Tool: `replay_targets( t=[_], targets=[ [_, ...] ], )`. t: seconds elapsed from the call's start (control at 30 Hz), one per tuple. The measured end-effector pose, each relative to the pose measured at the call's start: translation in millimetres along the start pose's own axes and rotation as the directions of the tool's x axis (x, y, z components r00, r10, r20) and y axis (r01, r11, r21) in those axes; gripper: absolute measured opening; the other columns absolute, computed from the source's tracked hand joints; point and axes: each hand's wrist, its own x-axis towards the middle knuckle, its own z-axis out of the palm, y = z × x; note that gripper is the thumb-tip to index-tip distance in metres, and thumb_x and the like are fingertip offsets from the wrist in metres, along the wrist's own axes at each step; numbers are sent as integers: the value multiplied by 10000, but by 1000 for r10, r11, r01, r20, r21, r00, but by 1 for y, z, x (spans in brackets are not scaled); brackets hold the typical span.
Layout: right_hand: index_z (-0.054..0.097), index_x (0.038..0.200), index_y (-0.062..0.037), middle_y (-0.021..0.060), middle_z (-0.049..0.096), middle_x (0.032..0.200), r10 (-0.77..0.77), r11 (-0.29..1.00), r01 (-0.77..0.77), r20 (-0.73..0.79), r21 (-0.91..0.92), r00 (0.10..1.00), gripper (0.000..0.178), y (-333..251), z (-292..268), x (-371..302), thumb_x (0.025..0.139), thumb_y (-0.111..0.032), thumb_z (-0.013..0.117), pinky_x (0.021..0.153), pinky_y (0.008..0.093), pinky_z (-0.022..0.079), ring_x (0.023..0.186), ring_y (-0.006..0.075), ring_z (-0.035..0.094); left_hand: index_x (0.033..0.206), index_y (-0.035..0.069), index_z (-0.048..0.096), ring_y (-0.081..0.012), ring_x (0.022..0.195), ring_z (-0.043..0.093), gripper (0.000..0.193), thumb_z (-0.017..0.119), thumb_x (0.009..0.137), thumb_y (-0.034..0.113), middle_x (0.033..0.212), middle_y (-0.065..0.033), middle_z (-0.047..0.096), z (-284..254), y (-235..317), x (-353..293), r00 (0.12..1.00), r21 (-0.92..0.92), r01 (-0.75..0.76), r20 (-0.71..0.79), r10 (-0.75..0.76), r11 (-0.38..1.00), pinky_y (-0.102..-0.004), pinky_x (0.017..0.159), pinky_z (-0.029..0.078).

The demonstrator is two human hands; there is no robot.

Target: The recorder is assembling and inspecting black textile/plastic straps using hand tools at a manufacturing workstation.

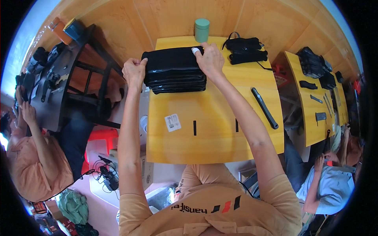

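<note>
At the far left of the yellow table a stack of flat black pieces (pixel 175 80) lies in layers, some of them with a glossy edge. A flat, soft-looking black piece (pixel 171 59) tops it; I cannot tell its exact kind. My left hand (pixel 134 70) pinches this top piece at its left end, thumb on the upper face. At its right end my right hand (pixel 210 59) grips it the same way, with a white wrap around the thumb. The fingers underneath are hidden.
Behind stands a green canister (pixel 202 30). Black bundles with straps (pixel 246 51) lie at the back right, a long black bar (pixel 264 108) nearer. A white label (pixel 172 122) and two black strips mark the table (pixel 212 151). People work at tables on both sides.
</note>
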Motion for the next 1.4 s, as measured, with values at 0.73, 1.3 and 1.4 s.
replay_targets(
  t=[0.73,1.3,1.4],
  targets=[
    [593,998,-76,160,476,915,-31,987,43,-80,156,996,238,8,12,-21,790,-180,542,708,442,438,838,348,541,906,73,593,-264,828,606,311,692,697,280,839,-103,636,9,-10,-12,999,-78,29,-28,-31,997,-359,738,459],
    [606,1063,-106,167,467,918,-29,985,29,-5,170,1000,286,5,-4,-15,845,-249,489,721,430,428,836,348,536,962,69,602,-284,891,559,373,667,711,338,909,-133,572,-3,11,-16,976,93,-158,-134,170,983,-388,767,441],
    [601,1075,-109,169,467,927,-28,986,28,-3,167,1000,294,6,-5,-14,845,-250,484,728,431,426,836,351,535,972,74,607,-298,902,543,377,665,712,341,926,-148,557,-4,13,-16,967,99,-208,-129,220,973,-387,775,436]
  ],
)
